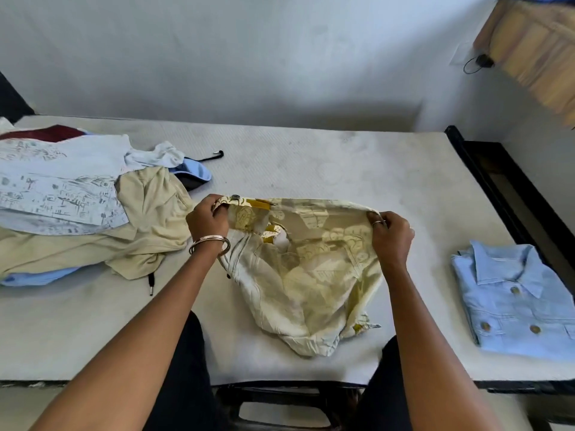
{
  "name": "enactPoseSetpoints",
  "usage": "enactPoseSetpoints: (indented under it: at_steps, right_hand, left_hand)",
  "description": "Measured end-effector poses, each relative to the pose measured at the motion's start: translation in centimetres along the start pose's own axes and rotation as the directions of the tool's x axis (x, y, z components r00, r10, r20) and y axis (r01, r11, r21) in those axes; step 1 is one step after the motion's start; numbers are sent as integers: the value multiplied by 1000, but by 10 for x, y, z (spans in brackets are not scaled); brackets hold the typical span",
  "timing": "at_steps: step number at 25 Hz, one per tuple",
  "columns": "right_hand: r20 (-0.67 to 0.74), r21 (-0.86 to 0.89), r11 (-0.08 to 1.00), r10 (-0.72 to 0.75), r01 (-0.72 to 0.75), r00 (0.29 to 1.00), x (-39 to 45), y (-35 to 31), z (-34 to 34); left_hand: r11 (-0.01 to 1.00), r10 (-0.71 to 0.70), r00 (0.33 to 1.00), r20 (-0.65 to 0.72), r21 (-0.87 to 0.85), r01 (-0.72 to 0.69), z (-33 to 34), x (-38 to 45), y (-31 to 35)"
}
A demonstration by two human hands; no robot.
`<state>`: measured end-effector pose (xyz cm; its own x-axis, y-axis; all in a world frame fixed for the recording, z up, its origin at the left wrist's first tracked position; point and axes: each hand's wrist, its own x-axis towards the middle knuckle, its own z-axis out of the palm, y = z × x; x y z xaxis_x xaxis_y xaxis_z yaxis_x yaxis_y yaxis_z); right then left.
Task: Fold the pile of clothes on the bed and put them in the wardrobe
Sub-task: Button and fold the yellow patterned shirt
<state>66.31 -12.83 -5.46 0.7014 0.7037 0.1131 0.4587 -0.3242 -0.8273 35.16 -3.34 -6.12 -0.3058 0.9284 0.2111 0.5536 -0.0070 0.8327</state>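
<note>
Clothes (77, 206) lie heaped at the left of the bed (311, 163), unfolded. In the middle, the left hand (208, 219) pinches one end of a yellow garment's (311, 275) far edge and the right hand (390, 233) pinches the other, the cloth sagging crumpled between; laid down so, it would likely fold crooked. A folded shirt (513, 303) sits right. No readable writing or label shows.

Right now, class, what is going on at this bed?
A person is folding clothes on a white mattress. The left hand and right hand each pinch one end of the top edge of pale yellow printed shorts. An unfolded pile of clothes lies left; a folded light blue buttoned shirt lies right.
</note>
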Motion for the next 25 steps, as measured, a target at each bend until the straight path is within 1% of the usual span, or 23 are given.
enactPoseSetpoints:
  at_steps: [2, 5, 6, 7, 8, 9, 10, 11, 12, 13, 14, 15, 16, 17, 19, 21, 22, 23, 24, 25]
  right_hand:
    - [11, 67, 998, -16, 16, 1000, 6, -7, -6]
    - [34, 239, 971, 0, -8, 999, 5, -7, -11]
    - [83, 265, 964, -4, -18, 997, 1, -2, -12]
    - [172, 247, 968, -14, -29, 985, -2, 3, -13]
    - [320, 191, 981, -24, -40, 947, -6, 10, -14]
    - [517, 56, 998, -4, -29, 856, -10, 13, -15]
    - [709, -134, 990, 70, 37, 701, -17, 13, -15]
    - [829, -273, 952, 158, 141, 537, -26, 11, -11]
    - [871, -310, 924, 183, 221, 456, -34, 6, -3]
    - [871, -265, 932, 121, 248, 476, -41, 2, 10]
    - [832, -165, 960, 13, 225, 555, -50, -4, 24]
    - [762, -50, 986, -65, 158, 645, -59, -14, 39]
    - [703, 50, 993, -111, 107, 703, -68, -24, 53]
    - [645, 99, 990, -143, 103, 751, -74, -33, 65]
    - [548, 95, 990, -140, 105, 825, -82, -44, 81]
    - [504, 135, 991, -81, 14, 860, -83, -45, 86]
    - [498, 149, 989, -60, -18, 865, -84, -44, 86]
    - [489, 141, 990, -49, -24, 871, -86, -41, 85]
    - [480, 114, 993, -45, -11, 876, -88, -38, 85]
    - [473, 78, 997, -45, 9, 880, -90, -36, 85]
  left_hand:
    - [996, -66, 997, 42, -65, 69, -5, -1, 9]
    - [982, -105, 986, 127, -144, 124, -12, -8, 16]
    - [967, -145, 976, 162, -186, 175, -10, -10, 14]
    - [946, -189, 961, 204, -224, 234, -10, -14, 12]
    - [918, -231, 940, 251, -264, 296, -8, -17, 9]
    - [887, -267, 914, 306, -293, 358, -6, -21, 6]
    - [848, -288, 882, 373, -329, 415, -4, -25, 3]
    - [808, -299, 845, 443, -353, 471, -2, -30, 4]
    - [766, -302, 810, 503, -379, 520, 1, -36, 7]
    - [735, -299, 785, 543, -393, 552, 5, -41, 11]
    - [715, -292, 769, 568, -404, 570, 9, -46, 17]
    - [718, -283, 764, 580, -400, 570, 12, -50, 22]
    - [730, -272, 764, 585, -392, 560, 14, -52, 26]
    - [746, -257, 769, 585, -385, 543, 14, -54, 30]
    - [767, -251, 777, 578, -371, 523, 12, -55, 33]
    - [777, -256, 759, 599, -340, 530, 7, -54, 29]
    - [781, -253, 731, 634, -311, 541, 4, -55, 26]
    - [790, -242, 687, 685, -272, 550, 1, -57, 23]
    - [799, -231, 642, 731, -234, 554, 2, -61, 21]
    - [814, -221, 613, 759, -203, 545, 4, -64, 19]
